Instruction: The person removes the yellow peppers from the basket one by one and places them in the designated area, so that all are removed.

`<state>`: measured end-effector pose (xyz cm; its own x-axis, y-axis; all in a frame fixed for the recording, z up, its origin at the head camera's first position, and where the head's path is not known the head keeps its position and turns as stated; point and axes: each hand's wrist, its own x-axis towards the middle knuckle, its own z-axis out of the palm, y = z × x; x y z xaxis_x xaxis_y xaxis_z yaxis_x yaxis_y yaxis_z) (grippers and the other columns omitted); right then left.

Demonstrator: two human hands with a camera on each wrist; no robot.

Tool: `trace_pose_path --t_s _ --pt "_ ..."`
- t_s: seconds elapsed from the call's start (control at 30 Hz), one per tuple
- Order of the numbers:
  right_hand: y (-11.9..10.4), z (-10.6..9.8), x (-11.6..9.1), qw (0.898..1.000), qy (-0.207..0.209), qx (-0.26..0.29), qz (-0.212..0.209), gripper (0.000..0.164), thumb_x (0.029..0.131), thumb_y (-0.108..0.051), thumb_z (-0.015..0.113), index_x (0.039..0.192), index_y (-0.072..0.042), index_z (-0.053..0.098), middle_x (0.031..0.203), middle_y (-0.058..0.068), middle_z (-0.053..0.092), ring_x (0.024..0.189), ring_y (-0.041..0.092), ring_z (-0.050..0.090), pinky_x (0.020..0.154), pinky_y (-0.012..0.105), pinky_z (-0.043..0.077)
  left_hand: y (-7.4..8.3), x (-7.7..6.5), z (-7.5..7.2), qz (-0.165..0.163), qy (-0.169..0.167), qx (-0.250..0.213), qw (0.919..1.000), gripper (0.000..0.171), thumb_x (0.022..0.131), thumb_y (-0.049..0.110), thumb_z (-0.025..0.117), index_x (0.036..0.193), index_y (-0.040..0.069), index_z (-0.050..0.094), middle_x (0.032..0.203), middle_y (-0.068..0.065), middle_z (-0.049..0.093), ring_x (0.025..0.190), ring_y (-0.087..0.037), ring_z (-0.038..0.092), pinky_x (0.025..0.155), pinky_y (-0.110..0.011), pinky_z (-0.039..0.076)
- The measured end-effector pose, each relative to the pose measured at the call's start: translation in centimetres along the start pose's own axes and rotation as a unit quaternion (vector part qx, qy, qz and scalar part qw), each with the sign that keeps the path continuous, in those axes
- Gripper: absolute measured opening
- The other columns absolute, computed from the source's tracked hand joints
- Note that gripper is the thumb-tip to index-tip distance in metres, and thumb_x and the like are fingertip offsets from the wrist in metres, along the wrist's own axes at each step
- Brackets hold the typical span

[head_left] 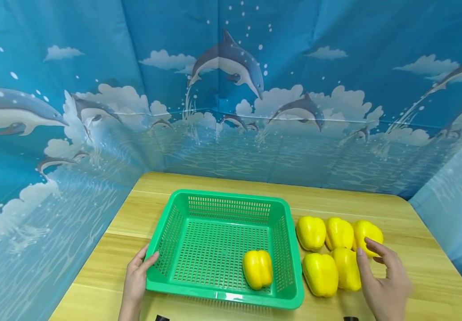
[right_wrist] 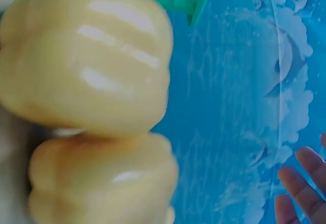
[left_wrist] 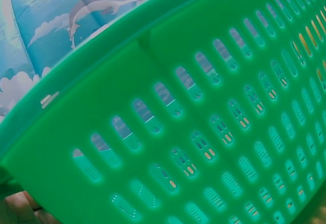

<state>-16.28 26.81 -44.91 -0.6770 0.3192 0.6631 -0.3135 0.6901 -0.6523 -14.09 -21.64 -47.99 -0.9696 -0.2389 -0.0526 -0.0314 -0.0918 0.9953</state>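
Note:
A green plastic basket with slotted walls stands on the table, and one yellow bell pepper lies inside near its front right corner. My left hand grips the basket's left rim, thumb over the edge; in the left wrist view its fingers show under the rim. Right of the basket, several yellow bell peppers sit in two rows. Over the right end of these rows is my right hand, thumb and fingers spread with nothing between them. Two bell peppers fill much of the right wrist view.
The wooden table has rounded back corners. Behind it and at both sides hangs a blue curtain printed with dolphins. Two small dark objects poke in at the bottom edge of the head view.

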Motion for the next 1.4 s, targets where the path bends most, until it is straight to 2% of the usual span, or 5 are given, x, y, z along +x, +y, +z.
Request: trace_pose_path --t_s 0.27,0.67,0.77,1.0,1.4 --pt "-2.7 1.6 1.1 0.992 -0.098 0.01 -0.083 0.039 0.077 0.007 0.073 0.114 -0.001 0.065 0.105 0.011 0.066 0.094 -0.004 0.054 0.077 0.008 0.04 0.0 0.0 0.0 -0.004 0.005 0.007 1.0 0.047 0.099 0.018 0.052 0.138 -0.006 0.041 0.127 -0.007 0.056 0.106 -0.015 0.058 0.087 -0.031 0.051" --pt "-6.2 3.9 1.9 0.952 -0.278 0.03 -0.124 0.039 0.082 -0.008 0.075 0.12 -0.013 0.063 0.113 0.0 0.063 0.087 0.016 0.064 0.073 0.022 0.053 0.0 0.1 0.1 -0.012 0.01 0.012 0.9998 0.048 0.098 0.019 0.053 0.138 -0.005 0.041 0.126 0.0 0.055 0.106 -0.013 0.058 0.087 -0.029 0.051" --pt "-7.2 4.7 2.2 0.93 -0.348 0.025 -0.113 0.039 0.088 -0.023 0.07 0.124 -0.014 0.059 0.117 -0.001 0.061 0.092 0.016 0.063 0.074 0.031 0.055 -0.1 0.1 0.0 -0.009 0.007 0.011 0.9999 0.048 0.098 0.018 0.052 0.138 -0.005 0.041 0.126 -0.001 0.056 0.106 -0.013 0.058 0.087 -0.03 0.051" --pt "-9.3 6.6 3.2 0.858 -0.504 -0.004 -0.093 0.056 0.089 -0.053 0.057 0.134 -0.019 0.05 0.13 0.0 0.052 0.108 0.017 0.057 0.085 0.038 0.052 0.0 0.0 -0.1 -0.005 0.002 0.002 1.0 0.047 0.099 0.018 0.052 0.138 -0.006 0.041 0.121 -0.003 0.06 0.103 -0.019 0.06 0.084 -0.033 0.053" --pt "-11.5 9.3 3.7 0.737 -0.669 -0.072 -0.062 0.075 0.087 -0.055 0.059 0.142 -0.007 0.04 0.141 0.019 0.037 0.114 0.032 0.053 0.089 0.047 0.048 0.1 -0.1 -0.1 -0.008 -0.003 0.003 1.0 0.048 0.099 0.02 0.052 0.138 -0.006 0.04 0.122 -0.004 0.06 0.105 -0.019 0.059 0.085 -0.032 0.052"
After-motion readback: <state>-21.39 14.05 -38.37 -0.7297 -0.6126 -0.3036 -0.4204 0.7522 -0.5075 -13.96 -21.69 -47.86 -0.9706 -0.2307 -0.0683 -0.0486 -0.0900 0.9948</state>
